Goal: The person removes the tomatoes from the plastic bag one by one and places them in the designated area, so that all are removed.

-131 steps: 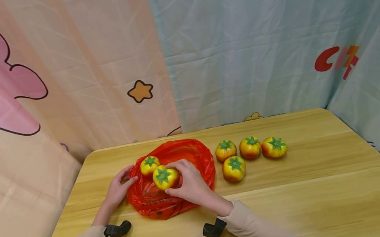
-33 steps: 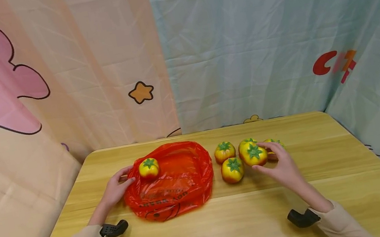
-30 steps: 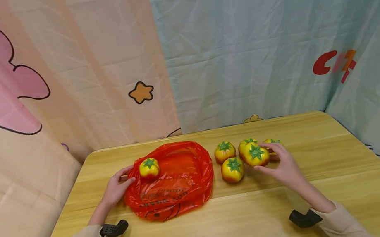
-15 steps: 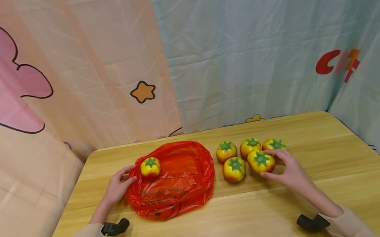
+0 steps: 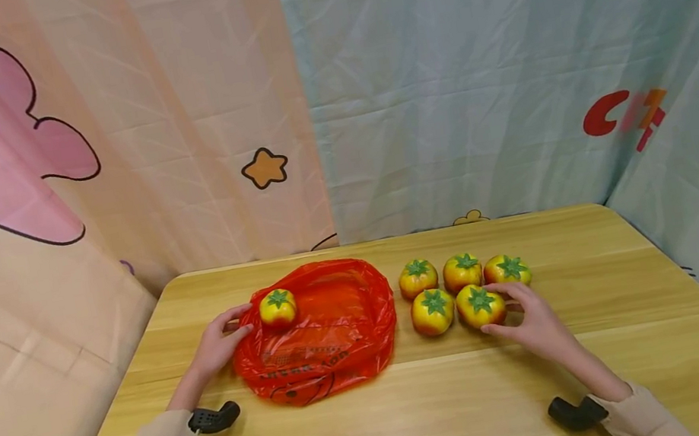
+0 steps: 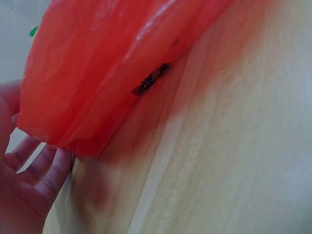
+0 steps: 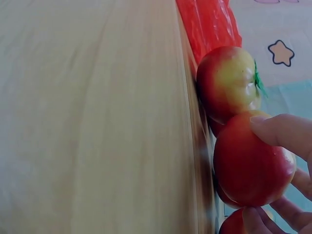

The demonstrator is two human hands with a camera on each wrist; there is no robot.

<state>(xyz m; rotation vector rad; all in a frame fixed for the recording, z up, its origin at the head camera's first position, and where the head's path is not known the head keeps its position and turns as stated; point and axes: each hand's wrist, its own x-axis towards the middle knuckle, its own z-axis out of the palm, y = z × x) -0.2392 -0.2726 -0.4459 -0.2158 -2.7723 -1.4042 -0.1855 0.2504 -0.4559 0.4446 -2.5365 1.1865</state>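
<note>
A red plastic bag (image 5: 337,312) lies spread open on the table's left half, with one yellow-red tomato (image 5: 277,308) inside near its left rim. My left hand (image 5: 214,345) holds the bag's left edge; in the left wrist view, the fingers (image 6: 53,170) curl under the red film. On the right, my right hand (image 5: 529,319) grips another tomato (image 5: 481,306) between thumb and fingers, low at the table in the front row. In the right wrist view, the thumb (image 7: 278,129) lies on this tomato's side. A neighbouring tomato (image 5: 433,312) stands just left of it.
Behind the front pair, a back row holds three tomatoes: one at left (image 5: 418,280), a middle one (image 5: 462,273) and a tilted one (image 5: 507,270) at right. The wooden table (image 5: 386,435) ends at a printed cloth backdrop (image 5: 437,80).
Earlier the right hand held a tomato over the bag. It has carried it right and lowered it to the front row beside the others. The left hand stays at the bag's edge.
</note>
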